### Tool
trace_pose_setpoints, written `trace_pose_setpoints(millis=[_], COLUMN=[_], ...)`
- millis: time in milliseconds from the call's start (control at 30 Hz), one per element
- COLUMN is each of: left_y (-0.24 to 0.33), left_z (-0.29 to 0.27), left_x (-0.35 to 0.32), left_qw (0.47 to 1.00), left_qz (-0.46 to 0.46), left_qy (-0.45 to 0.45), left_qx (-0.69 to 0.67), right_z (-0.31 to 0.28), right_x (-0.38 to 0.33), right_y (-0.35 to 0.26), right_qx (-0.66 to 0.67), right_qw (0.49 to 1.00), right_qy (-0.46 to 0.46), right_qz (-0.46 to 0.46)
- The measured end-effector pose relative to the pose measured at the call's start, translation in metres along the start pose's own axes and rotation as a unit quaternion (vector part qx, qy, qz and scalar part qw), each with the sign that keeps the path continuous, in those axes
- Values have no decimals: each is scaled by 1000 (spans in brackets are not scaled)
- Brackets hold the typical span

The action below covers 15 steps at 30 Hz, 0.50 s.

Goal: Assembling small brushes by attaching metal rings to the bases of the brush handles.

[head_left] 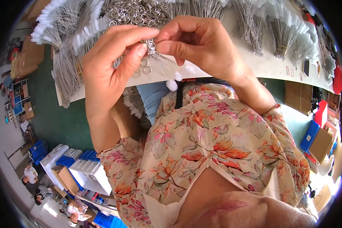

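Metal glinted between two bare hands held close together above a white desk [269, 66]. The left hand [110, 64] curled its thumb and forefinger around the looped end of a small bundle of thin wire brushes [157, 60], pinching it firmly. The right hand [195, 43] met it from the other side, its thumb and forefinger closed on the same looped end, so the fingertips of both hands nearly touched. From that shared grip the wire stems fanned downward and toward the person's body, ending in white fluffy tips [173, 84] just below the right hand's wrist.

Just under the left hand's fingers, a few loose metal rings [143, 68] lay on the desk. Beyond both hands, farther from the person, sat a heap of silvery rings [135, 13]. Bundles of white-bristled wire brushes [70, 28] spread out past the left hand, and more such bundles [285, 32] lay well beyond the right hand. Below the forearms, the person's floral blouse [216, 140] filled the view, and blue and white plastic bins [83, 167] stood on the floor far below the left elbow.
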<state>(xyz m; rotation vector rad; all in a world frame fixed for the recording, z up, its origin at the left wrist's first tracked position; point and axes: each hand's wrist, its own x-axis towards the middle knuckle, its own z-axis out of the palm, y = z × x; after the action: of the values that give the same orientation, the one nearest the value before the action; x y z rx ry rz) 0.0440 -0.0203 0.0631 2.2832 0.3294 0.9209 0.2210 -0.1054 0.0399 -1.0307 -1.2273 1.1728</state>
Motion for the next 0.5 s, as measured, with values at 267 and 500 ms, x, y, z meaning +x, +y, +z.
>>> trace_pose_setpoints(millis=[267, 500], left_y=[1, 14], left_z=[-4, -16], left_x=[-17, -28], left_qw=[912, 930], left_qz=[-264, -307], left_qy=[49, 19], left_qx=[-310, -201], right_z=[3, 13], right_x=[5, 17], right_y=[0, 4], right_qx=[56, 58], right_qw=[997, 991], right_qy=[-30, -95], right_qz=[44, 73])
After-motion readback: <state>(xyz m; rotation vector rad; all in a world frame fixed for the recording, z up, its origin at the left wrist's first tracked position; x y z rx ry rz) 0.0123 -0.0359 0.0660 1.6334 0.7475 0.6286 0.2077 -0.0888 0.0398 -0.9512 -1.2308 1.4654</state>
